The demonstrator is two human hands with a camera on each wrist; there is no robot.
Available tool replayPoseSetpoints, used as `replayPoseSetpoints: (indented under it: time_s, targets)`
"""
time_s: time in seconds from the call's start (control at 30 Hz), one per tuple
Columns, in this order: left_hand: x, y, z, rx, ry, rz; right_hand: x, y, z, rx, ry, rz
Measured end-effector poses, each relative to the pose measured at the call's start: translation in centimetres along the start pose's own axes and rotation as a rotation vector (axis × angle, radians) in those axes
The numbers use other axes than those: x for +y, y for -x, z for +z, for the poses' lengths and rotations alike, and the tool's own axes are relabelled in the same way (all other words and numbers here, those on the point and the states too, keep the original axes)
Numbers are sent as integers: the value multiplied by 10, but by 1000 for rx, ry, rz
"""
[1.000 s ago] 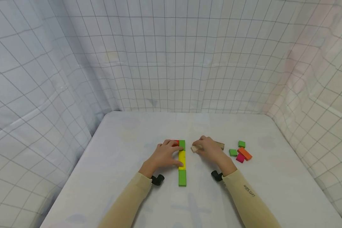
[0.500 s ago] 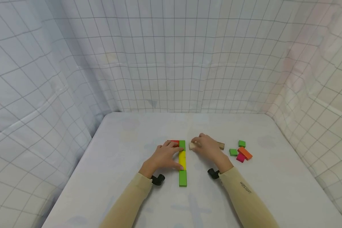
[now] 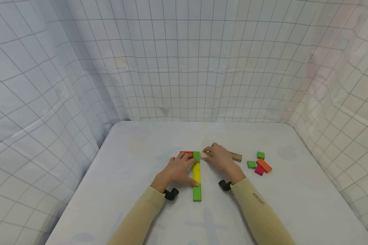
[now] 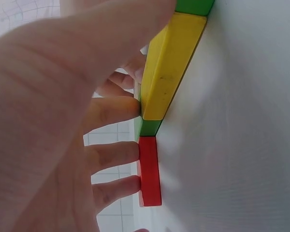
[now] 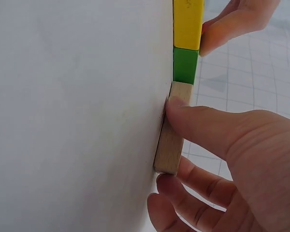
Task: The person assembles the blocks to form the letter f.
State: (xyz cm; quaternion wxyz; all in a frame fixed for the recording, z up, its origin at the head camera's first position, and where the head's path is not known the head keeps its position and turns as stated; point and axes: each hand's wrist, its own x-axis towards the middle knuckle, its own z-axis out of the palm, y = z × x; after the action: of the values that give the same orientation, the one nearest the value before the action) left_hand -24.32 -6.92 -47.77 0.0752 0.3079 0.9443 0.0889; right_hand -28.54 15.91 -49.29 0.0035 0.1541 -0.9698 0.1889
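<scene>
Along the row of coloured blocks [image 3: 197, 174] rests the left hand [image 3: 178, 170], fingers spread; the right hand [image 3: 221, 158] pinches a plain wooden block [image 5: 170, 151] just beside the far green block [image 5: 185, 65]. The wood looks light and stiff (perhaps slightly slick), best gripped across its long sides.

Found yellow with dark specks on the middle block [image 4: 171, 63]; green on the adjoining blocks [image 5: 185, 66] and small loose blocks [image 3: 251, 164]; red on the end block [image 4: 150, 171]. Noted pale, fine-grained wood on the short bar [image 5: 170, 150], brown on the farther bar [image 3: 236, 157]; orange on the loose bar [image 3: 264, 165], magenta on the loose cube [image 3: 259, 170]. Logged dark grid lines on white curtain [image 3: 184, 68].
</scene>
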Motion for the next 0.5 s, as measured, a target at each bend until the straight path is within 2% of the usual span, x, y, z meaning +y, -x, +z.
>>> replayPoseSetpoints:
  time_s: [0.5]
  targets:
    - [4, -4, -1, -32, -12, -22, -4, -3, 1, 4, -29, 10]
